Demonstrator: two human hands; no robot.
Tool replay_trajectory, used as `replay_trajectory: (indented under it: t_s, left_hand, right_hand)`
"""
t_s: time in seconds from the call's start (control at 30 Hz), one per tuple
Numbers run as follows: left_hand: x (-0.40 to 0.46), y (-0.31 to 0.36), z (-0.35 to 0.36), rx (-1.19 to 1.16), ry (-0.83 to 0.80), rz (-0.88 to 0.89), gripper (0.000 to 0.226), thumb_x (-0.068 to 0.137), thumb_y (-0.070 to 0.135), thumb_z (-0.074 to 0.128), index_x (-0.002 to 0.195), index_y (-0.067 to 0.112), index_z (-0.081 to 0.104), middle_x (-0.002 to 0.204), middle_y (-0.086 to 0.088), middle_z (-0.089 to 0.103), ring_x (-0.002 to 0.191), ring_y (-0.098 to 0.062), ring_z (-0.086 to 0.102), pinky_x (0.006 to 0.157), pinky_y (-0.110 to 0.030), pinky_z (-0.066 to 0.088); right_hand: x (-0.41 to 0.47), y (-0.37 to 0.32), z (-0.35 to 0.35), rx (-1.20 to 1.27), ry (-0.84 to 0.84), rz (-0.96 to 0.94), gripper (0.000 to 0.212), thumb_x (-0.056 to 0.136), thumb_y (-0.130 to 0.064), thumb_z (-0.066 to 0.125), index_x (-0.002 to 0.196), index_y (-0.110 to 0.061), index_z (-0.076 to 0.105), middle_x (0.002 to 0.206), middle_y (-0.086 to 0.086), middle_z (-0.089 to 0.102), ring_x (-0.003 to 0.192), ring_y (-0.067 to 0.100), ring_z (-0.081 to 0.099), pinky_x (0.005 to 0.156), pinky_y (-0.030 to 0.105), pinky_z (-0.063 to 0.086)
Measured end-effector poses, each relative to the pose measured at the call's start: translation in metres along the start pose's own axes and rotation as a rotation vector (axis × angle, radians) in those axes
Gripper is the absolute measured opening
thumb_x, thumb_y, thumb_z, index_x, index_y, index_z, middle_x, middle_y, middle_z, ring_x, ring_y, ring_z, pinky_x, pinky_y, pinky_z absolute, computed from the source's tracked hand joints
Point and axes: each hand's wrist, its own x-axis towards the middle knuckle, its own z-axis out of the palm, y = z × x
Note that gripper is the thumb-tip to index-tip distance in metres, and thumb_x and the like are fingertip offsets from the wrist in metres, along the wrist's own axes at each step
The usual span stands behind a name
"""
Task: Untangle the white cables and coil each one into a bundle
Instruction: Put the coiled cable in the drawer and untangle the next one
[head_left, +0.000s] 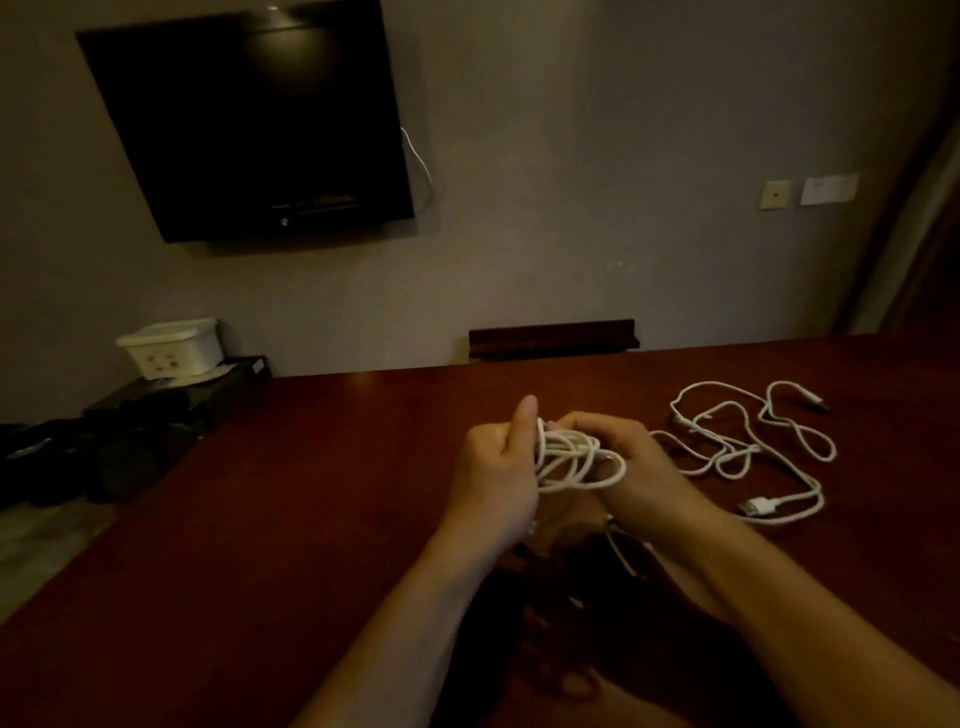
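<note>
Dimly lit room, reddish-brown table (311, 493), wall-mounted TV (244, 124) (dark), both hands (561, 467) gripping coiled white cable (571, 462)

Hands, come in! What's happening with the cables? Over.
Left hand and right hand both holding coil. Loose cables on table. Nothing blocking.

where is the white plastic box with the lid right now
In the head view the white lidded plastic box sits far left against the wall, on a black stand beyond the left end of the brown wooden table, below the wall-mounted black television.
</note>
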Motion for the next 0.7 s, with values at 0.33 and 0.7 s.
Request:
replay_trajectory:
  t_s: [0.33, 0.7]
  left_hand:
    - [0.013, -0.019, -0.015, 0.413, 0.652, 0.375, 0.051, 0.106, 0.052, 0.049, 0.063, 0.024, 0.05, 0.055, 0.011, 0.054, 0.05, -0.007, 0.053, 0.046, -0.017, 0.03]
    - [0.019, -0.02, -0.023, 1.105, 0.324, 0.3, 0.037, 0.109, 0.052, 0.04, 0.084, 0.031, 0.056, 0.072, 0.012, 0.05, 0.068, -0.012, 0.049, 0.056, -0.03, 0.029]
  right_hand:
    - [-0.005, -0.003, 0.047, -0.013, 0.036, 0.227, 0.032, 0.11, -0.02, 0.049, 0.089, -0.004, 0.068, 0.054, 0.001, 0.053, 0.042, 0.014, 0.047, 0.045, 0.03, 0.039]
    - [-0.017, -0.017, 0.028, -1.057, -0.064, -0.426, 0.026, 0.1, -0.038, 0.049, 0.123, -0.034, 0.061, 0.111, -0.014, 0.06, 0.094, 0.004, 0.055, 0.079, 0.023, 0.052]
